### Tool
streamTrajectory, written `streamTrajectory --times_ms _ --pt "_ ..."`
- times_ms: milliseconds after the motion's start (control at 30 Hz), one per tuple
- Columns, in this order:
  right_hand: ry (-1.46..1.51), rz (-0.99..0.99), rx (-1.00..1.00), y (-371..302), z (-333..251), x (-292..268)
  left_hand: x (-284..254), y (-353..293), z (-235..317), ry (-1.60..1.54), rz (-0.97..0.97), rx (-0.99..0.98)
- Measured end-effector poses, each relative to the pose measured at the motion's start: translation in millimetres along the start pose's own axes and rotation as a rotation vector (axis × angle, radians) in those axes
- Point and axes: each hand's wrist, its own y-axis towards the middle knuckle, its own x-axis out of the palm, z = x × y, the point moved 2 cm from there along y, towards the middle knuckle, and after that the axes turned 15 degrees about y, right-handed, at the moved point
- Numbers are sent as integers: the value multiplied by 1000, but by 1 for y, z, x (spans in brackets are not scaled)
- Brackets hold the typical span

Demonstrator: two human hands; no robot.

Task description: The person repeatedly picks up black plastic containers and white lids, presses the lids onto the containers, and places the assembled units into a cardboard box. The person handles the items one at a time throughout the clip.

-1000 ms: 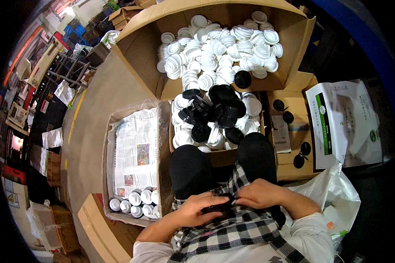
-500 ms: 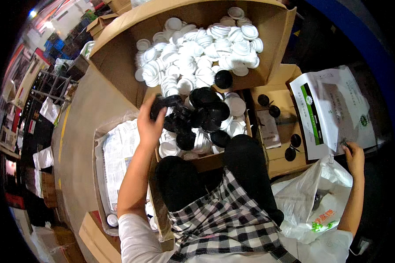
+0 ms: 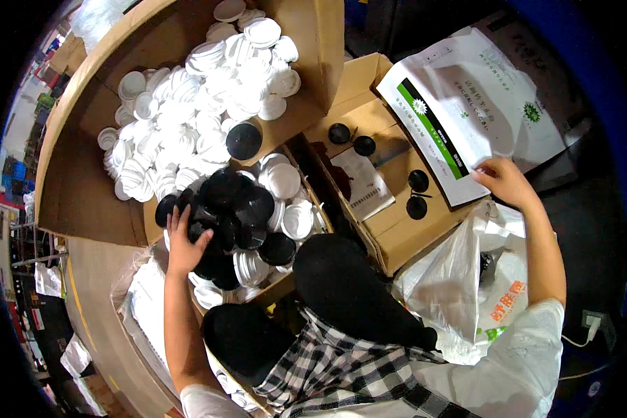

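My left hand [image 3: 183, 247] rests at the near left of a heap of black round caps [image 3: 251, 202], its thumb and fingers apart. A black cap [image 3: 166, 210] lies against its fingertips; part of it is hidden. Under and behind the heap lie many white round lids [image 3: 181, 132], spilling from a large cardboard box [image 3: 83, 118]. A single black cap [image 3: 244, 141] sits on the white lids. At the right, my right hand [image 3: 505, 182] is closed by the near edge of a white printed sheet [image 3: 460, 104] with a green-and-black strip. What its fingertips hold, if anything, is hidden.
A shallow cardboard box [image 3: 397, 240] holds two pairs of small black discs [image 3: 416, 195] and a paper slip [image 3: 362, 184]. In front of my right forearm sits a white plastic bag [image 3: 453, 272]. A lined box [image 3: 143, 306] stands at my left; a white plug [image 3: 592, 324] is at far right.
The view has turned, so the boxes appear farther left. My left hand's fingers have spread over the black caps. My right hand has shifted left along the sheet's edge toward the strip.
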Motion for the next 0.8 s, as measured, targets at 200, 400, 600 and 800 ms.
streamTrajectory --times_ms 200,400,600,800 --pt "186 -189 -72 201 77 138 -14 -6 33 -27 -15 50" --pt "-74 -160 153 301 172 298 -11 -32 23 -349 79 -191" --pt "17 278 346 351 243 358 -11 -32 4 -114 303 -421" --pt "-206 267 795 335 207 364 4 -23 -5 -307 405 -605"
